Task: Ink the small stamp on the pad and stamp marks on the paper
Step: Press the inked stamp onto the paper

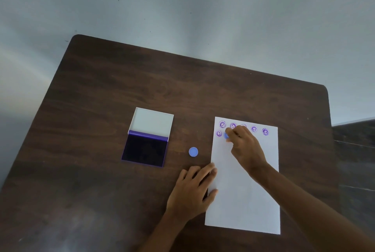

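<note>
A white sheet of paper (243, 195) lies on the dark wooden table (113, 81), with several purple round stamp marks along its top edge. My right hand (244, 146) pinches a small blue stamp (226, 136) and presses it down on the paper, in the second row just right of one mark. My left hand (192, 188) lies flat with its fingertips on the paper's left edge. The ink pad (145, 150) sits open to the left, dark purple pad in front, white lid (152, 121) folded back.
A round blue cap (193, 152) lies on the table between the ink pad and the paper. A pale wall rises behind the table. At the right, beyond the table's edge, the floor is dark.
</note>
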The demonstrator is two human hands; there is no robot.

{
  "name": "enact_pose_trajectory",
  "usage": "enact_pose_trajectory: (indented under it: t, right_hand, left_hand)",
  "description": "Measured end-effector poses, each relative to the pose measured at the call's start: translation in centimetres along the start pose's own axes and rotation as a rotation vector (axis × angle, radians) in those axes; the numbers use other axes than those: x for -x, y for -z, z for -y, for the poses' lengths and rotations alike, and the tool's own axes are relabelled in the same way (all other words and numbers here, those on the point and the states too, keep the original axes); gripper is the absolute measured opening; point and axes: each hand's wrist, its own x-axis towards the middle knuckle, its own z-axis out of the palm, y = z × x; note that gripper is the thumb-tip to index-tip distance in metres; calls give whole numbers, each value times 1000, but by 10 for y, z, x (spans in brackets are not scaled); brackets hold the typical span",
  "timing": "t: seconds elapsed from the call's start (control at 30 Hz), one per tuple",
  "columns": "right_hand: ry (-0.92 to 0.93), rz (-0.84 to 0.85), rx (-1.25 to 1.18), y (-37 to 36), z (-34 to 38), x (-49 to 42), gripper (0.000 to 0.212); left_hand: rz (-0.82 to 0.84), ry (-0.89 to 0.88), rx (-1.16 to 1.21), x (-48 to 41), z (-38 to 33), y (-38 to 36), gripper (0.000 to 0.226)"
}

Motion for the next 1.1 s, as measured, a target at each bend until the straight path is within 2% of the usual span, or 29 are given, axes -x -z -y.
enact_pose_trajectory:
  t: [0.33, 0.43, 0.53, 0.67, 0.8, 0.9, 1.0, 1.1]
  right_hand:
    - [-79, 13, -58, -1, 7, 9, 57]
    - [-85, -34, -115, 2, 9, 10, 50]
    - [-188, -25, -110, 11, 12, -2, 32]
    - [-301, 105, -100, 36, 11, -33, 22]
    - [-359, 455, -17, 58, 8, -65, 32]
    - [-459, 627, -35, 60, 6, -83, 34]
    - [-501, 696, -3, 53, 2, -89, 39]
    - [-542, 643, 10, 50, 1, -87, 43]
  left_hand:
    - [23, 23, -18, -1, -1, 6, 48]
    - [25, 23, -14, -1, -1, 5, 48]
    - [30, 21, -15, -1, -1, 4, 49]
    - [36, 23, -8, -2, 0, 4, 49]
    - [44, 25, -8, -1, 0, 3, 49]
    - [43, 32, -4, 0, 1, 0, 49]
    - [47, 36, 9, 2, 2, -5, 50]
    - [35, 31, 13, 2, 2, -7, 49]
